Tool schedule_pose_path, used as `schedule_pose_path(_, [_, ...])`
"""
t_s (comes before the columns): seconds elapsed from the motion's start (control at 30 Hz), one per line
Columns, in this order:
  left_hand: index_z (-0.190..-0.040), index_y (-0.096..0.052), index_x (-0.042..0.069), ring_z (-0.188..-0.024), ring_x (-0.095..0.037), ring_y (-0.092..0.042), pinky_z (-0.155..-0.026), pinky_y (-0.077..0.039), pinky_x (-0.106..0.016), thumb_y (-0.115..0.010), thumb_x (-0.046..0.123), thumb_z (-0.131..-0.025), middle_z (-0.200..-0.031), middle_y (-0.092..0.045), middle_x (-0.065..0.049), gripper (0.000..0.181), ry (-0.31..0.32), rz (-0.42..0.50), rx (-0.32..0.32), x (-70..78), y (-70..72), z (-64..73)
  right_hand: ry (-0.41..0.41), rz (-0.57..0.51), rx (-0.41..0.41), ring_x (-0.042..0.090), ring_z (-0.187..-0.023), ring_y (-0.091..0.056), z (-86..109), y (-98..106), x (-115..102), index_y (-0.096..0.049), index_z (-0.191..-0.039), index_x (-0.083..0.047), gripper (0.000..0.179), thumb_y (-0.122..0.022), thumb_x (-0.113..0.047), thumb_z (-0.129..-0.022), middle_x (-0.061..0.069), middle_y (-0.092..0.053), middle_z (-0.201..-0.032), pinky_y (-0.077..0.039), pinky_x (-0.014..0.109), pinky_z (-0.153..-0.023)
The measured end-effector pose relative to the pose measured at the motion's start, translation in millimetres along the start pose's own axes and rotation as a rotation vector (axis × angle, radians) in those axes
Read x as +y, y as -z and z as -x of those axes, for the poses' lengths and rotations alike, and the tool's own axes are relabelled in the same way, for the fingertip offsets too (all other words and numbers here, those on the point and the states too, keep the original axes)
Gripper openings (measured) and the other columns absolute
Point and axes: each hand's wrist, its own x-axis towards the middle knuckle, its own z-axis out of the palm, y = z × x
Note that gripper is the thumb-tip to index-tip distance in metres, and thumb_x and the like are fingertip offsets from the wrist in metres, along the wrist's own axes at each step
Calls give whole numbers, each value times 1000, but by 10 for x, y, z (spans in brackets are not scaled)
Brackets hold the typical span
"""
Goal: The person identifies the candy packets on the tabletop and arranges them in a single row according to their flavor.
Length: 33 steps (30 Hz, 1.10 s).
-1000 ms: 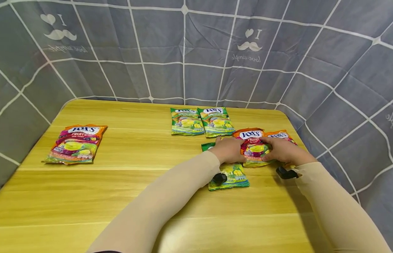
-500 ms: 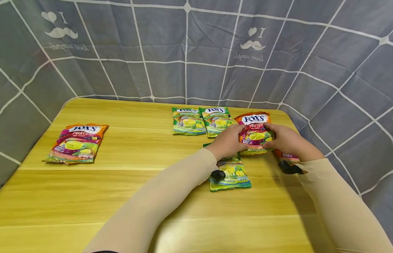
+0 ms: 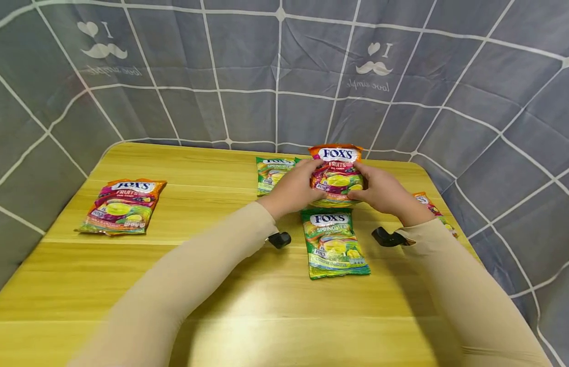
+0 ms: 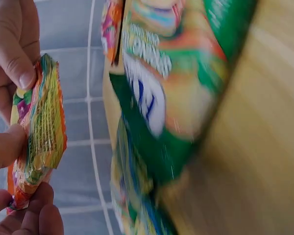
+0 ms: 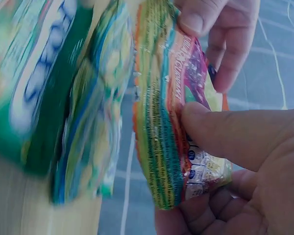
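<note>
Both hands hold an orange and purple Fox's Fruits candy bag [image 3: 336, 178] by its two sides, upright, near the back of the table. My left hand [image 3: 293, 188] pinches its left side and my right hand [image 3: 380, 191] its right side, thumbs on the front, as the right wrist view shows with the thumb [image 5: 215, 129] and curled fingers behind. Just below it in the head view, a green Spring Tea candy bag [image 3: 333, 247] lies flat. Another green bag [image 3: 269, 178] lies behind my left hand, partly covered. The held bag mostly hides a further green one.
A second Fruits bag [image 3: 121, 206] lies at the left of the wooden table [image 3: 211, 285]. At the right edge, another orange bag [image 3: 426, 201] is partly covered by my right forearm. A grey curtain with white lines [image 3: 247, 66] stands close behind the table.
Both hands have lifted the Fruits bag from beside the orange bag on the right and carried it left and back, in front of the rear green bags. The front green bag is now uncovered.
</note>
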Motion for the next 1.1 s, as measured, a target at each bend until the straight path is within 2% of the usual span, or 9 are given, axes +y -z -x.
schedule_pose_path(0.17, [-164,-38,16,-150,-31,-44,-124,-39,-48,-79,38,-96,-169,-37,-10,83,34,3,6,-195,272,168,47,-58,-7,28,-101,-62,-135,-163,-242,-21,-167,-2,89,-74,-25,-100,20,-68,-123,-51,43,-92])
schedule_pose_path(0.4, [-162,-41,13,-145,-31,-49,-122,-41,-49,-77,39,-97,-166,-41,-12,78,71,-28,23,-510,573,419,104,-104,-45,23,-78,-56,-277,-432,-619,-21,-168,-3,87,-73,-25,-101,11,-64,-94,-46,34,-71])
schedule_pose_path(0.47, [-161,-42,13,-137,-31,-55,-117,-46,-49,-77,38,-97,-164,-43,-13,78,90,-36,22,-592,643,495,122,-94,-48,22,-73,-54,-315,-515,-720,-23,-167,-4,85,-72,-26,-101,10,-61,-88,-45,33,-68])
schedule_pose_path(0.57, [-161,-43,13,-124,-31,-62,-108,-53,-48,-79,36,-96,-163,-44,-14,78,124,-40,21,-707,739,610,138,-85,-53,20,-72,-54,-375,-629,-874,-25,-167,-3,84,-72,-26,-101,10,-62,-89,-45,33,-68])
schedule_pose_path(0.63, [-161,-43,13,-115,-30,-65,-101,-57,-46,-79,35,-96,-162,-44,-14,78,147,-41,22,-775,802,688,142,-77,-55,20,-77,-56,-418,-698,-982,-27,-167,-4,83,-73,-27,-101,13,-67,-99,-46,33,-71])
schedule_pose_path(0.77, [-161,-42,11,-119,-32,-63,-104,-55,-49,-78,34,-96,-165,-41,-16,78,175,-67,29,-927,924,841,146,-59,-68,23,-87,-58,-497,-834,-1200,-27,-167,-5,84,-74,-29,-101,19,-68,-116,-48,37,-78])
schedule_pose_path(0.87, [-162,-41,10,-127,-35,-59,-111,-50,-54,-77,35,-97,-167,-38,-18,79,195,-99,23,-1057,1000,952,154,-42,-79,26,-108,-64,-562,-959,-1343,-28,-167,-5,85,-75,-30,-100,17,-65,-133,-53,39,-95])
schedule_pose_path(1.0, [-162,-40,10,-139,-40,-52,-117,-44,-59,-77,35,-97,-168,-36,-20,79,227,-129,10,-1195,1100,1090,158,-64,-102,28,-146,-51,-641,-1122,-1511,-28,-167,-5,86,-75,-31,-99,15,-49,-162,-42,43,-122])
schedule_pose_path(1.1, [-162,-40,8,-145,-42,-47,-120,-39,-61,-77,34,-97,-168,-36,-21,79,240,-145,-3,-1272,1175,1184,162,-68,-120,30,-154,-43,-678,-1228,-1630,-27,-167,-5,87,-75,-31,-99,14,-42,-167,-37,44,-126])
